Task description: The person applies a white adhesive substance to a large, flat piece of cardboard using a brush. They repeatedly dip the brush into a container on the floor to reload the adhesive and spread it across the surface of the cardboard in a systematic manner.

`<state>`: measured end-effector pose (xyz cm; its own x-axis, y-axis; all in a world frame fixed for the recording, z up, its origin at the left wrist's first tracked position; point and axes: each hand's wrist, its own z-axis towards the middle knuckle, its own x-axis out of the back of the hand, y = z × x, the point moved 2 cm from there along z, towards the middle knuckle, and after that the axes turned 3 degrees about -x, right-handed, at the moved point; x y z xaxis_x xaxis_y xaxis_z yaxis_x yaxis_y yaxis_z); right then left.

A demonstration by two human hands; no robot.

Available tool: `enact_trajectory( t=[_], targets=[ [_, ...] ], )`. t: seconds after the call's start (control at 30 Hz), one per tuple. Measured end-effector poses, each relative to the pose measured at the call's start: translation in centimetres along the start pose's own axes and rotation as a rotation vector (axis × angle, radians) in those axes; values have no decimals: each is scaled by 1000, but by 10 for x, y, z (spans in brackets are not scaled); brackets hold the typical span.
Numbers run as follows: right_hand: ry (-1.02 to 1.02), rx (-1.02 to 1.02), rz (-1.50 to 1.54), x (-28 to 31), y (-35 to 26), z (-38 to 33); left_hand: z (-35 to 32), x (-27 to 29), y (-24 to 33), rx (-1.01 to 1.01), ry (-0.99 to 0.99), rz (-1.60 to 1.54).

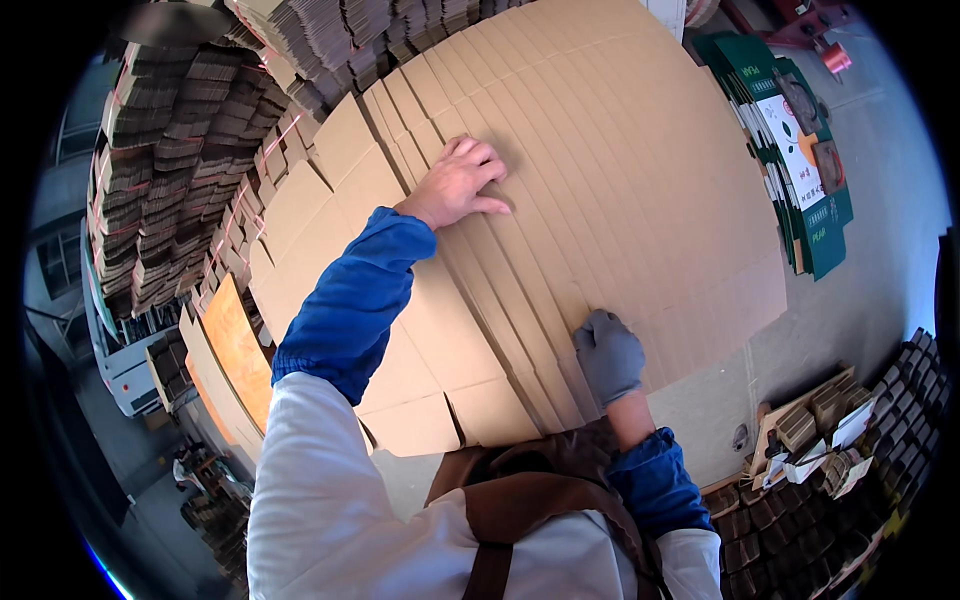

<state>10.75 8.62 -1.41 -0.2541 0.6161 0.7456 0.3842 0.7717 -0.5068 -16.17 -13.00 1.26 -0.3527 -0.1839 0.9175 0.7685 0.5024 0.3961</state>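
A broad pile of flat brown cardboard sheets (640, 190) lies before me, with several sheets staggered so that their long edges form parallel steps. My left hand (462, 184), bare below a blue sleeve cover, rests on the stepped edges. Its fingers are bent and its thumb stands apart, and I see nothing held in it. Nearer to me and to the right, my right hand (610, 355) in a grey glove is closed against the cardboard. Whatever its curled fingers may hold is hidden. Slots and flaps show along the sheets' left and near sides.
Tall stacks of folded cardboard (185, 160) stand at the left and far side. Green printed cartons (785, 150) lie flat at the right. Lower right, an open box (810, 425) holds small pieces beside rows of dark brown stacked pieces (770, 540). An orange panel (238, 335) leans at the left.
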Motion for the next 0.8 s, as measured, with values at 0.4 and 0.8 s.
enact_trajectory(
  t=[0.4,0.8],
  targets=[
    [51,5,-91,4,-3,-3,-2,-4,6,-50,9,71],
    [-86,-91,186,6,-8,-32,15,15,11,-68,-304,-12]
  ],
)
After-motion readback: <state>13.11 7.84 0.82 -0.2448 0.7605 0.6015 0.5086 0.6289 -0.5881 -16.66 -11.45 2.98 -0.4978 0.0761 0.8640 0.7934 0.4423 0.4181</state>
